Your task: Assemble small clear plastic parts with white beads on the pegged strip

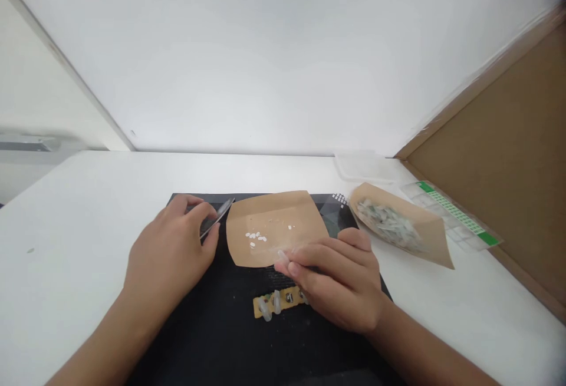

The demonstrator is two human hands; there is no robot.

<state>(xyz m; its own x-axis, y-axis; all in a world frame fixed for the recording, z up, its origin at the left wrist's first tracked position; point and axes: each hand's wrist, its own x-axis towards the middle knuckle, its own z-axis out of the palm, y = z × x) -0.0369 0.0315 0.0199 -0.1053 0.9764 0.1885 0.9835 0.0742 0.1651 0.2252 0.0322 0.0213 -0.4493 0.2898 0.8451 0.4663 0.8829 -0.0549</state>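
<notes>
My left hand (174, 244) is closed at the mat's left side, fingers and thumb on a thin flat grey piece (219, 217) whose kind I cannot make out. My right hand (338, 274) pinches a small translucent piece (283, 257) between thumb and fingertips, over the near edge of a brown paper tray (283, 212). Several small white bits (256, 236) lie in that tray. Below it, on the black mat (212, 327), rests a yellow strip (282, 302) with round metal spots and translucent tube-like pieces (264, 308) on it. My right hand covers the strip's right end.
To the right, a second brown paper tray (435, 238) holds many translucent pieces (389, 224). Beside it lies a clear plastic sheet or case with a green-and-white strip (457, 212). A clear plastic container or lid (365, 167) is at the back, near the white wall. Brown board (499, 132) borders the right side.
</notes>
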